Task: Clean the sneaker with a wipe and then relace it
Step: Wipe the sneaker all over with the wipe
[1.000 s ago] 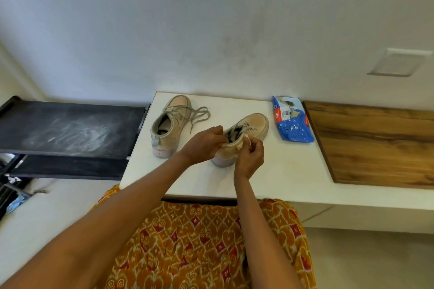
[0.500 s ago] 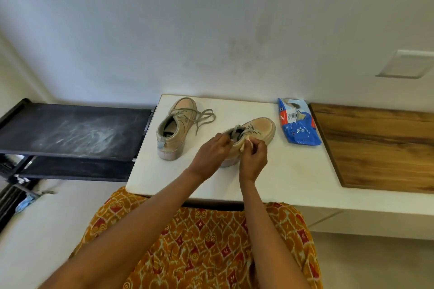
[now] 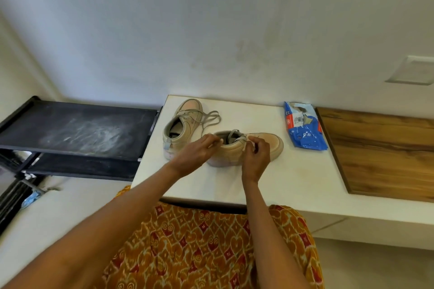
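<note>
The near sneaker (image 3: 249,148) lies on the white worktop (image 3: 293,176), toe pointing right, with its heel and collar turned toward the person. This orientation puts the eyelets and the open throat within reach of both hands, which suits lacing work.

The left hand (image 3: 197,151) grips the heel end of the collar, fingers curled over the rim. It probably serves as an anchor, so the shoe does not slide or tip while the lace is pulled. The right hand (image 3: 257,153) is closed in a pinch on the pale lace (image 3: 239,139) at the side of the shoe near the eyelets. The lace runs from that pinch up across the opening. Whether its tip has entered an eyelet cannot be told.

The upper is tan, smooth and matte, apparently leather or a similar material. The sole is thick, pale and rounded at the toe. The lace is flat, soft and limp.

A second sneaker (image 3: 183,124) stands just behind and to the left, toe toward the wall, fully laced, its loose ends trailing on the worktop. A blue packet of wipes (image 3: 304,131), crinkled film with a torn top, lies well to the right, beside a wooden board (image 3: 385,152). No loose wipe is visible, so the wiping step appears finished and relacing is judged to be the step in hand.
</note>
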`<action>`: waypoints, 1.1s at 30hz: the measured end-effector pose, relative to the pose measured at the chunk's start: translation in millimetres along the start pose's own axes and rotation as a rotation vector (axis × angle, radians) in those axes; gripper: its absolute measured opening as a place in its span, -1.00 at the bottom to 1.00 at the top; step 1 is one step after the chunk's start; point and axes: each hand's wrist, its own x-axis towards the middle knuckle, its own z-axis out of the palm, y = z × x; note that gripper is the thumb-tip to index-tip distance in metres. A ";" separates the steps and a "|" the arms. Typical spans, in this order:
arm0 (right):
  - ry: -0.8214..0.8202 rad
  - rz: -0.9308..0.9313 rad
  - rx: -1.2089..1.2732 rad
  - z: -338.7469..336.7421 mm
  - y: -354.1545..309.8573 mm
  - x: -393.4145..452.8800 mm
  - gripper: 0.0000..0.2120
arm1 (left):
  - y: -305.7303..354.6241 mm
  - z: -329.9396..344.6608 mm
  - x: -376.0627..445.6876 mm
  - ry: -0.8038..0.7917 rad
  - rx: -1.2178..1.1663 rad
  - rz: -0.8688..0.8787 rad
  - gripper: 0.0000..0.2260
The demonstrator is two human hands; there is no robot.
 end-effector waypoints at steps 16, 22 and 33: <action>-0.244 -0.292 -0.522 -36.1 28.3 26.4 -0.77 | 26.1 19.1 -5.9 0.016 0.084 -0.120 -0.56; -0.344 -0.217 -0.753 -53.2 24.1 83.9 -0.83 | 24.3 22.2 -5.4 0.012 0.094 -0.118 -0.59; -0.392 -0.384 -0.965 -60.6 28.4 108.5 -0.84 | 10.0 26.0 3.0 0.118 0.046 0.002 -0.63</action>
